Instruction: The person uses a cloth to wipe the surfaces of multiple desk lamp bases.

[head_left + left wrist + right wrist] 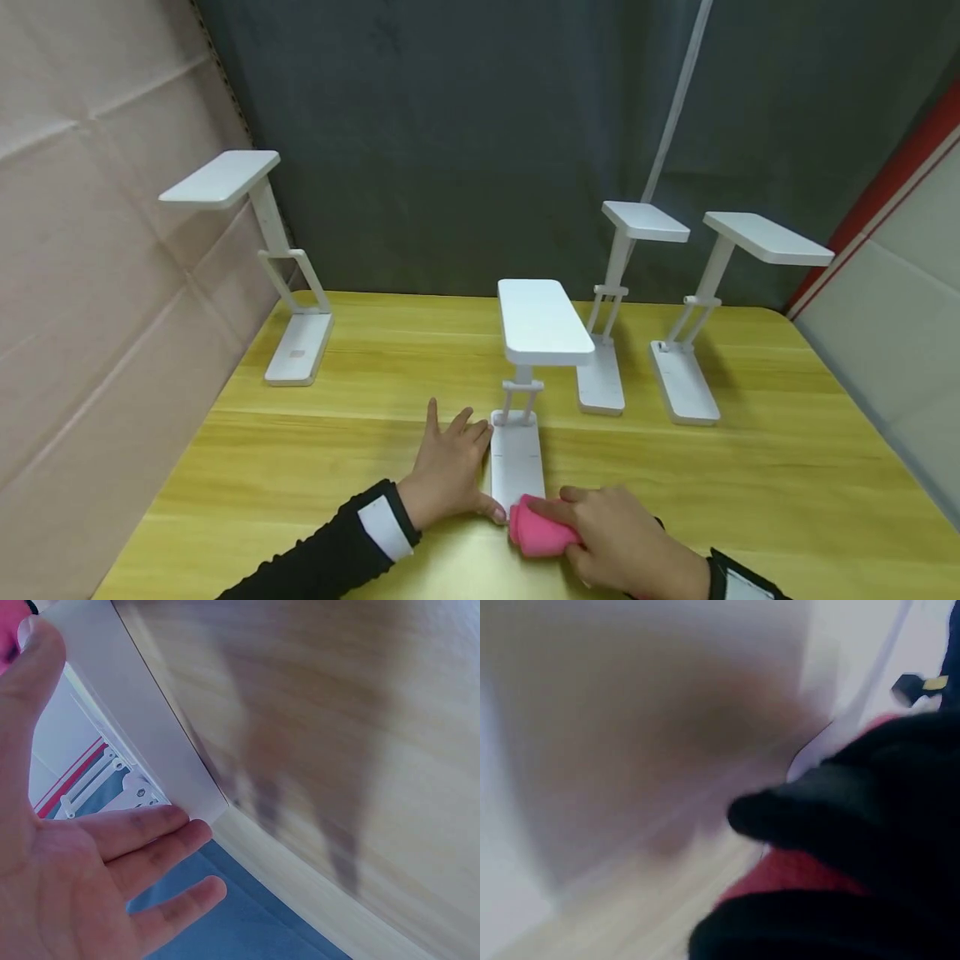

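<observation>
A white folding desk lamp with a flat rectangular head stands at the middle front of the table. Along the left side of its base lies my left hand, fingers spread and nearly straight, thumb at the near corner. The left wrist view shows the fingertips of that hand against the base's white side wall. My right hand grips a bunched pink cloth at the near end of the base. In the blurred right wrist view, dark fingers partly hide the cloth.
Another white lamp stands at the back left. Two more, one lamp just behind the middle one and one lamp farther right, have their heads raised. A dark curtain hangs behind the wooden table.
</observation>
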Tool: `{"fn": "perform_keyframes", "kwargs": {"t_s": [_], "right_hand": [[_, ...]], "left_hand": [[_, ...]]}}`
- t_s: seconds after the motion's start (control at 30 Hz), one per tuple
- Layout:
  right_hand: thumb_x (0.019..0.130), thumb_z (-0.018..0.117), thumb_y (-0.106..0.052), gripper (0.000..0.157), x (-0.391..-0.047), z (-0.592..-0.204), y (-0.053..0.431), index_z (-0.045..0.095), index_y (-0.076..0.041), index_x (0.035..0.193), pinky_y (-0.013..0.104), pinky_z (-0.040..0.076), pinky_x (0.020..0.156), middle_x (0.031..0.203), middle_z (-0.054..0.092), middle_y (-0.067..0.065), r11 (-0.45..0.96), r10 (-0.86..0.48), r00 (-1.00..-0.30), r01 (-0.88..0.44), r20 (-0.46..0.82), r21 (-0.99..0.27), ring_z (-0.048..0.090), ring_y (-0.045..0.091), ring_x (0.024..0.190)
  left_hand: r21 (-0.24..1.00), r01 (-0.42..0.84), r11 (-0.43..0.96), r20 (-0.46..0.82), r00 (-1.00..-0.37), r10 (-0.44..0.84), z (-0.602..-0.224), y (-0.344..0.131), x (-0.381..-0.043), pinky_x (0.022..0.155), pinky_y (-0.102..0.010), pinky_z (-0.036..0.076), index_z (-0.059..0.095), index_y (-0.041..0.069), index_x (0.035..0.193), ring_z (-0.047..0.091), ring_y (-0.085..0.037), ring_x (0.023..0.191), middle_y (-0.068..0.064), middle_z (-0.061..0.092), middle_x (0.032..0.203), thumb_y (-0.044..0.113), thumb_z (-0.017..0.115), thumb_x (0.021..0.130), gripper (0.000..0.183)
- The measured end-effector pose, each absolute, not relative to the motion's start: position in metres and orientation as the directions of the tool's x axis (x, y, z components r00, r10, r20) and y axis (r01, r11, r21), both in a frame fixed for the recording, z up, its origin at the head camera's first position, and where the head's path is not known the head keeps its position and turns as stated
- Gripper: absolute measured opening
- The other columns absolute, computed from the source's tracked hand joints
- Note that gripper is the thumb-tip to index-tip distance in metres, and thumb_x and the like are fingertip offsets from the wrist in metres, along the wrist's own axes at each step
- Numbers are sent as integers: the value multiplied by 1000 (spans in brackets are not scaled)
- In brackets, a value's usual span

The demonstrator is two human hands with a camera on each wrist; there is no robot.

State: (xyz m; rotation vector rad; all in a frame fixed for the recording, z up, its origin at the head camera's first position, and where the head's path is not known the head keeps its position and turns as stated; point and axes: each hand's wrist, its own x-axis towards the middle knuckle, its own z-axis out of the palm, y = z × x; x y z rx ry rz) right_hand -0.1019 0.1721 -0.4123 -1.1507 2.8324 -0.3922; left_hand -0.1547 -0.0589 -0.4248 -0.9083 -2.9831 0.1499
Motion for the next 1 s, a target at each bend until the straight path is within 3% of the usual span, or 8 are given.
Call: {"fn": "perform_keyframes", "kwargs": {"t_s": [0.13, 0.23, 0.33, 0.43, 0.53, 0.67, 1.0], "right_hand": [[66, 59, -12, 56, -102, -403, 179, 56, -35, 116, 20, 32, 46, 77, 48, -17, 640, -724, -690, -682, 20, -354, 35, 0, 54], [65, 60, -14, 58, -120, -393, 186, 54, -35, 119, 20, 33, 46, 81, 52, -13, 694, -665, -745, -643, 54, -325, 38, 1, 55], [68, 62, -17, 56, -149, -392, 191, 53, -27, 122, 23, 33, 43, 87, 58, 1, 809, -553, -824, -567, 124, -157, 40, 7, 53], [70, 62, -18, 51, -175, -404, 191, 53, -16, 120, 28, 33, 38, 82, 57, 10, 869, -491, -849, -494, 198, 33, 40, 15, 47], [69, 59, -15, 38, -187, -422, 185, 56, -9, 107, 32, 33, 34, 69, 51, 11, 861, -508, -818, -480, 269, 166, 39, 21, 43], [69, 57, -14, 29, -193, -435, 177, 54, -8, 97, 31, 34, 34, 64, 46, 8, 818, -574, -777, -534, 257, 213, 38, 19, 43], [66, 58, -12, 44, -159, -428, 186, 53, -12, 109, 26, 30, 36, 70, 48, 3, 719, -695, -704, -675, 146, 167, 37, 15, 46]], "left_hand": [[-78, 556, 828, -10, -831, 557, -426, -60, -156, 98, -69, 9, 43, 10, 131, 32, -29, 127, -3, 45, 133, 88, 49, 50, 113], [-61, 559, 827, -14, -829, 559, -426, -60, -158, 97, -69, 11, 42, 10, 132, 32, -28, 127, -3, 45, 133, 87, 51, 50, 113], [-52, 564, 824, -19, -826, 563, -426, -61, -159, 97, -69, 12, 42, 10, 132, 32, -28, 127, -3, 45, 133, 87, 52, 50, 113], [-35, 565, 825, -22, -825, 564, -427, -62, -159, 97, -69, 13, 43, 10, 131, 32, -28, 127, -3, 45, 133, 87, 53, 49, 113], [-15, 568, 823, -24, -823, 568, -428, -63, -157, 97, -69, 13, 43, 9, 131, 32, -28, 127, -3, 45, 133, 86, 53, 49, 113], [8, 574, 819, -28, -818, 574, -428, -64, -159, 97, -69, 13, 41, 9, 132, 31, -28, 127, -4, 43, 135, 86, 53, 51, 113], [23, 569, 822, -39, -821, 569, -429, -64, -161, 97, -68, 15, 39, 7, 133, 31, -29, 127, -6, 42, 136, 83, 56, 51, 113]]}}
